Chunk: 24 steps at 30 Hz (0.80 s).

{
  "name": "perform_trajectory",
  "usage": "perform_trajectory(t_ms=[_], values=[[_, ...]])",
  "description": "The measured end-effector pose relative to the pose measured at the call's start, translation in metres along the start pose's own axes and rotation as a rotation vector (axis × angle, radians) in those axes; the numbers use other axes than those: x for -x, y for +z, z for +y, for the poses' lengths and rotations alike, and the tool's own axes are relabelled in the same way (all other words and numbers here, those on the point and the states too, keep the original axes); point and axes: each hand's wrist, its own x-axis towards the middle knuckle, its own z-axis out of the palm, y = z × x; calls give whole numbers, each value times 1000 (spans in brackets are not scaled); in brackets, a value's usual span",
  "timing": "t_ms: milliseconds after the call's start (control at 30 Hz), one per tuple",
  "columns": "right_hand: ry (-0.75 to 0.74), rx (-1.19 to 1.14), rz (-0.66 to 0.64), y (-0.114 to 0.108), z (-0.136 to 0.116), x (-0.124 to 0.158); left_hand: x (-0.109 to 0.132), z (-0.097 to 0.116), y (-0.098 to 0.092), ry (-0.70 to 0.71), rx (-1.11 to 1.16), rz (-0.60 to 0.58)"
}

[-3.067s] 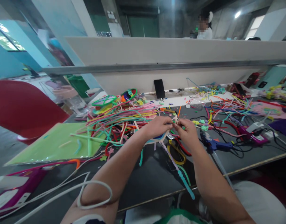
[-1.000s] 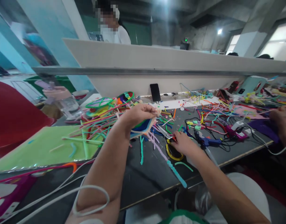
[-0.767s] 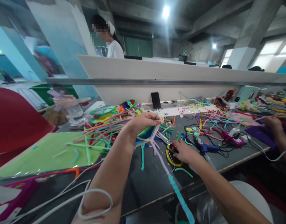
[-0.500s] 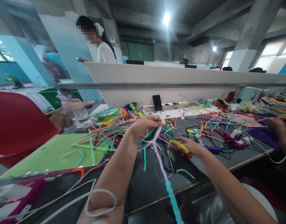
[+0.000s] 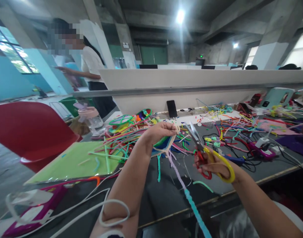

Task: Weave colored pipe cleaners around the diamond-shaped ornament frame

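My left hand (image 5: 163, 131) pinches the cream-edged corner of a colourful pipe-cleaner piece (image 5: 167, 148), with green and blue inside the edging. From its lower tip runs a fuzzy strand (image 5: 176, 172), lilac above and turquoise below, down past the table edge. A short teal length (image 5: 158, 169) also dangles from the piece. My right hand (image 5: 211, 165) grips scissors (image 5: 199, 144) with one yellow and one red handle loop. Their blades point up and to the left, slightly parted, just right of the piece and apart from it. A thin clear loop hangs beside the strand.
Loose pipe cleaners (image 5: 131, 137) spread behind my left arm, beside a green sheet (image 5: 74, 158). White cables (image 5: 79, 206) cross near my left forearm. A phone (image 5: 171, 109) leans on the divider. A drink bottle (image 5: 90, 119), a red chair (image 5: 37, 132) and a standing person (image 5: 92, 62) are leftward.
My right hand has lifted the scissors off the table, turning the blades upward beside the piece. My left hand keeps its pinch. The view has shifted, and the standing person appears further left.
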Motion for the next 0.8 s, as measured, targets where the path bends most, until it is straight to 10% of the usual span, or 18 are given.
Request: perform_trajectory(t_ms=[200,800], values=[[-216,785,402,-6,-18,3,4,4,2,-64,37,-34],[-382,1558,414,-29,-26,3,-7,-10,11,-95,260,-136]])
